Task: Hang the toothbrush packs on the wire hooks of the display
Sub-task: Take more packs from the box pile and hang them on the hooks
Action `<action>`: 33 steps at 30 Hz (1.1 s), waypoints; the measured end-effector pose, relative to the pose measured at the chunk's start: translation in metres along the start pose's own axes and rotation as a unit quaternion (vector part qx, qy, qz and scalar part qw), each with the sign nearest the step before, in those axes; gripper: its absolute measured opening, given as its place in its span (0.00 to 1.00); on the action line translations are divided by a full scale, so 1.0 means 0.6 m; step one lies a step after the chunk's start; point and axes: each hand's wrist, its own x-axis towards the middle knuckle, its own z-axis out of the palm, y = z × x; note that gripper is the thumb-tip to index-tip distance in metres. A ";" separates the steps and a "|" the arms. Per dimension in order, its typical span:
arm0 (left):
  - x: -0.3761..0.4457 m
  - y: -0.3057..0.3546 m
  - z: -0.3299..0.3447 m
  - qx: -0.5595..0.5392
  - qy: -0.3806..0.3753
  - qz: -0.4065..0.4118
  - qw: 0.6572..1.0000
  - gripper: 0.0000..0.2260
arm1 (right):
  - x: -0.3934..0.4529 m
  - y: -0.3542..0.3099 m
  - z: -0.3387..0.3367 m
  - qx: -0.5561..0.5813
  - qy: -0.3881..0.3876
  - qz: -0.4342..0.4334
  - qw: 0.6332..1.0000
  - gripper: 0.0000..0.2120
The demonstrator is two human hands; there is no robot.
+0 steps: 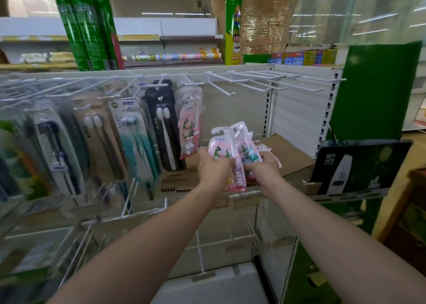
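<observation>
Both hands hold pink children's toothbrush packs in front of the display. My left hand (213, 168) grips a pink pack (220, 149) with a cartoon figure, its hang hole pointing up. My right hand (266, 165) grips another pink pack (245, 142) with a blue-green item inside, pressed against the first. A matching pink pack (189, 119) hangs on a wire hook (187, 83) just left of my hands. Bare white wire hooks (223, 88) jut out above and to the right.
Black, teal and tan toothbrush packs (164, 124) fill the hooks to the left. Flat cardboard (288, 156) lies on the shelf behind my hands. A black advert sign (359, 167) stands at right, beside a green panel (378, 91). Lower wire hooks (147, 211) stick out below.
</observation>
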 end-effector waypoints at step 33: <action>-0.064 0.031 -0.192 -0.024 0.117 0.083 0.989 0.12 | -0.110 -0.036 0.154 -0.154 -0.015 -0.114 0.981 0.35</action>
